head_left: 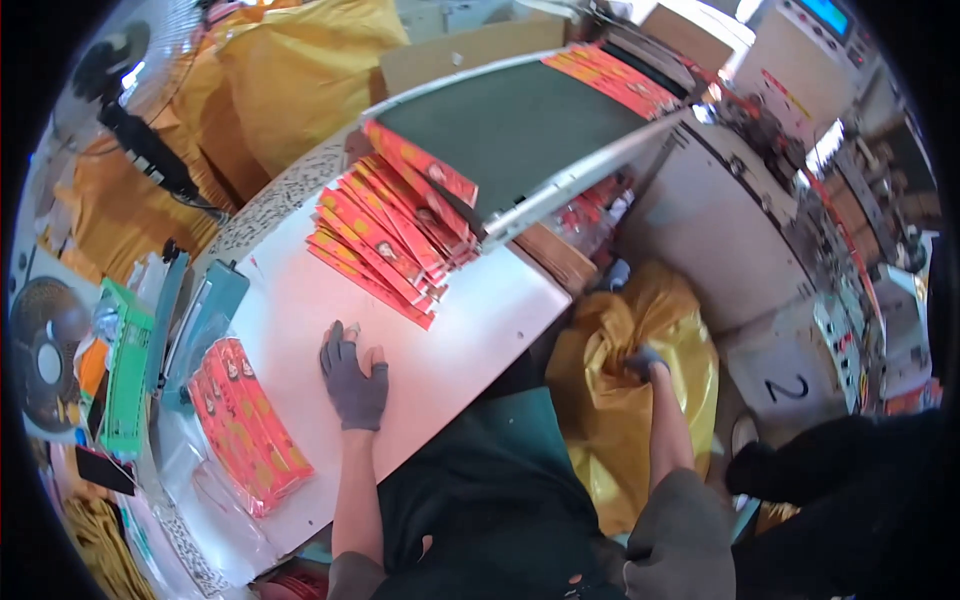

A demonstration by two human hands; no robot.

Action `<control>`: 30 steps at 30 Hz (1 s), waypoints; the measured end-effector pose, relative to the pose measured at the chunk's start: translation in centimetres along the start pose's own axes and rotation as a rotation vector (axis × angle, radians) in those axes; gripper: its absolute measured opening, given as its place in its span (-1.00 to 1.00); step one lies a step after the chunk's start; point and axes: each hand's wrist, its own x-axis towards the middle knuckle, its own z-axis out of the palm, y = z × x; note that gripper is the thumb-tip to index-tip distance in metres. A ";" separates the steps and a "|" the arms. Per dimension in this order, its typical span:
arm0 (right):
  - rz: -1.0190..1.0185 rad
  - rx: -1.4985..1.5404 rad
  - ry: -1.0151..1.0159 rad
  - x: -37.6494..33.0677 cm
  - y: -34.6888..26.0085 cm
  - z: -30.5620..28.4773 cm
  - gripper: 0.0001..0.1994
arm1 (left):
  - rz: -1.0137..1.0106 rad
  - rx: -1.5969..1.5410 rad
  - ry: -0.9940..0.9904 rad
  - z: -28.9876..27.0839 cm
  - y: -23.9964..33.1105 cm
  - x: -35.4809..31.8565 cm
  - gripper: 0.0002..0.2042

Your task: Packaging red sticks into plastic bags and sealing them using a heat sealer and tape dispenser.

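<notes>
One grey-gloved right hand (648, 364) is seemingly gathering a shiny yellow plastic sack (608, 425) beside a white tabletop (480, 335), grip indiscernible; the grey-gloved left hand (356, 388), fingers parted, is resting there, steady handling probably being needed next.

My left hand (357, 392) wears a dark grey glove (355, 408), with the thumb (377, 356) and one finger (353, 330) bare at the tips. My right hand (648, 364) has a grey glove too. My greyish sleeves (680, 535) are short, my clothing (470, 520) black.
</notes>
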 end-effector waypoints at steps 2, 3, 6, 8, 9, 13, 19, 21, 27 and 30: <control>-0.103 0.030 0.192 -0.3 -3.8 -4.9 -0.73 | -0.033 0.014 0.018 -1.0 -0.6 0.2 -0.58; -0.190 0.254 0.342 -1.6 -8.5 -10.2 -0.79 | -0.060 0.053 0.044 -1.3 -1.2 0.5 -0.58; -0.782 0.654 0.633 -6.4 -21.5 -23.5 -0.84 | -0.100 0.042 0.135 -0.5 -2.7 2.8 -0.56; -0.875 0.964 0.213 -11.2 -29.5 -27.8 -0.77 | -0.146 -0.065 0.252 0.6 -3.3 5.1 -0.57; -1.042 0.939 0.125 -13.3 -33.3 -28.2 -0.71 | -0.157 -0.045 0.263 1.1 -3.8 6.0 -0.57; -1.192 0.291 0.291 -12.4 -45.6 -18.5 -0.39 | -0.350 -0.366 0.199 3.7 -3.8 9.7 -0.62; -0.676 0.795 -0.076 -1.1 -50.3 -9.0 0.01 | -0.430 -0.686 0.209 6.2 -6.9 12.9 -0.67; -0.701 0.656 0.213 -0.8 -51.4 -8.2 0.05 | -0.470 -0.800 0.239 6.5 -8.0 14.2 -0.63; -0.755 0.567 -0.236 -11.0 -50.3 -11.8 -0.15 | -0.644 -1.370 -0.155 2.9 -4.3 12.6 -0.47; -0.776 1.107 -0.666 -14.2 -44.4 -9.1 -0.31 | -0.731 -1.482 -0.155 -1.5 -1.1 5.8 -0.41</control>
